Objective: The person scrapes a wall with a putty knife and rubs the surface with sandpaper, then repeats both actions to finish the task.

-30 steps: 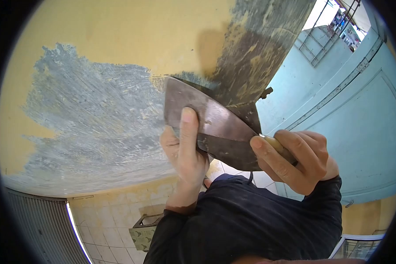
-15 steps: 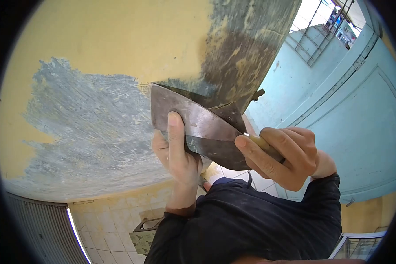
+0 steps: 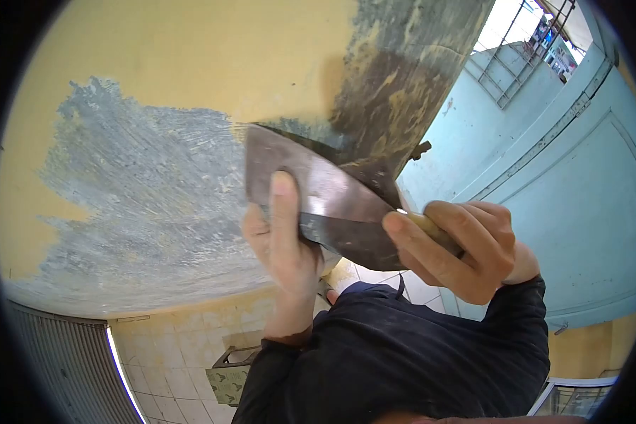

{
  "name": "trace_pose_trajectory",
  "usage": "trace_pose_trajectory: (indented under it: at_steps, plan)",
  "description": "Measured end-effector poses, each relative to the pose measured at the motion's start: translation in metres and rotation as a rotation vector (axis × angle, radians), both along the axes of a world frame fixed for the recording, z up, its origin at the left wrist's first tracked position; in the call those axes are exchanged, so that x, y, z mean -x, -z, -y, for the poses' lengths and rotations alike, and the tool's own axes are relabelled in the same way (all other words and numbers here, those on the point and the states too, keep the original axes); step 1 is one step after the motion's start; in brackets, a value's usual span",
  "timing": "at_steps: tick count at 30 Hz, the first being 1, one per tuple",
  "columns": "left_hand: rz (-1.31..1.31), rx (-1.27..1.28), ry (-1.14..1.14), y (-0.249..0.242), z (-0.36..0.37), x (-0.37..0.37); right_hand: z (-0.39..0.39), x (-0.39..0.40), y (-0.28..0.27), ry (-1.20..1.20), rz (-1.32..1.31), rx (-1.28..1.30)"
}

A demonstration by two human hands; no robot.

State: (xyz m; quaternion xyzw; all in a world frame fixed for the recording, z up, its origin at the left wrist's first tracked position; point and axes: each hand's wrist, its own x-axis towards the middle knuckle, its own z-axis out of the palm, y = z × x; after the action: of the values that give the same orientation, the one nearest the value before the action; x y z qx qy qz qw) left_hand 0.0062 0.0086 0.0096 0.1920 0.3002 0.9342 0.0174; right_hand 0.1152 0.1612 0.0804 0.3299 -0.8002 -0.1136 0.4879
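- Head view: the person's right hand (image 3: pixel 470 247) is closed around the pale, wooden-looking handle (image 3: pixel 425 226) of a broad, flat, grey metal scraper (image 3: pixel 336 187), one digit reaching toward the blade.
- The left hand (image 3: pixel 290 258) pinches the scraper toward its left end, thumb flat on the near face, other fingers partly hidden behind.
- The scraper is held up between the hands, tilted, its wide end up and left, its handle down and right.
- A dark grey, flat-faced piece (image 3: pixel 357 240) shows along its lower edge; whether it is a separate tool, I cannot tell.
- Beyond stands a yellow-painted wall (image 3: pixel 191 49), with a rough, streaked grey patch (image 3: pixel 148 162) to the left and a darker grey-brown streaked strip (image 3: pixel 403 78) to the right. Whether the scraper touches the wall is unclear.
- Farther right is a light-blue panelled door (image 3: pixel 572 205).
- Near, below the hands, is the person's black long-sleeved top (image 3: pixel 403 346).
- At lower left stands a ribbed grey shutter (image 3: pixel 63 360).
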Motion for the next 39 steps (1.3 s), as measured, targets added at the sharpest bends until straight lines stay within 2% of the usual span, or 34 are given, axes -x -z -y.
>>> trace_pose_trajectory:
  at_steps: [3,6,9,12,15,17,21,22,29,33,39]
  plan:
    - [0.012,0.017,-0.026,0.002,0.004,0.006,0.002,-0.005,0.001,0.030,0.098,0.064]
    - [-0.032,0.007,0.019,0.005,0.005,0.007,0.004,0.000,0.002,0.037,-0.005,0.032]
    - [-0.024,0.007,0.005,0.005,0.000,0.006,0.002,-0.004,0.003,0.022,0.012,0.050]
    - [-0.018,0.041,-0.031,0.009,0.001,0.006,0.005,-0.009,0.003,0.117,0.086,0.074]
    - [-0.053,-0.023,0.005,0.004,0.006,0.009,0.009,-0.001,-0.002,0.077,0.059,0.055]
    - [0.073,0.016,-0.059,-0.002,0.002,0.002,0.005,-0.004,0.000,0.065,0.059,0.055]
    - [0.010,0.090,-0.083,0.007,0.002,0.008,0.006,-0.007,0.004,0.097,0.097,0.081]
    - [0.034,0.002,-0.049,0.005,0.003,0.010,0.009,-0.002,0.001,0.088,0.088,0.068]
    - [-0.060,0.060,-0.025,0.008,0.001,0.008,0.002,-0.001,0.006,0.070,0.022,0.059]
    - [-0.046,-0.004,0.024,0.005,0.008,0.011,0.007,-0.003,0.006,0.076,0.011,0.087]
    - [0.020,0.037,-0.084,-0.001,-0.001,0.008,0.009,-0.006,0.004,0.117,0.033,0.068]
